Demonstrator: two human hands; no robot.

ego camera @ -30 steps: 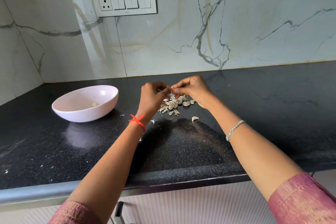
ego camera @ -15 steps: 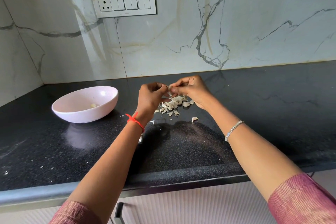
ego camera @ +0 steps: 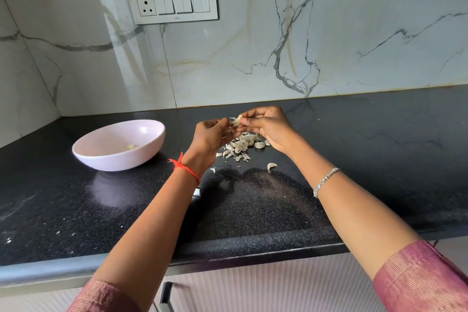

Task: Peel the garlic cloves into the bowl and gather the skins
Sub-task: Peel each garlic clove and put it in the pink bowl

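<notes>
A pale garlic clove (ego camera: 236, 121) is pinched between both hands above the black counter. My left hand (ego camera: 214, 134) grips it from the left with curled fingers, and my right hand (ego camera: 268, 125) pinches it from the right. Below the hands lies a pile of garlic cloves and skins (ego camera: 241, 145). One loose clove (ego camera: 271, 166) sits apart, nearer to me. A pink bowl (ego camera: 149, 145) stands to the left with one peeled clove (ego camera: 130, 146) inside.
The black stone counter (ego camera: 367, 159) runs to a marble wall with a switch panel (ego camera: 174, 4). A metal object (ego camera: 196, 193) shows partly from under my left forearm. A cabinet handle (ego camera: 166, 296) is below the counter's front edge.
Both hands have risen slightly above the pile with the clove between them. A strip of skin now sticks out from the clove.
</notes>
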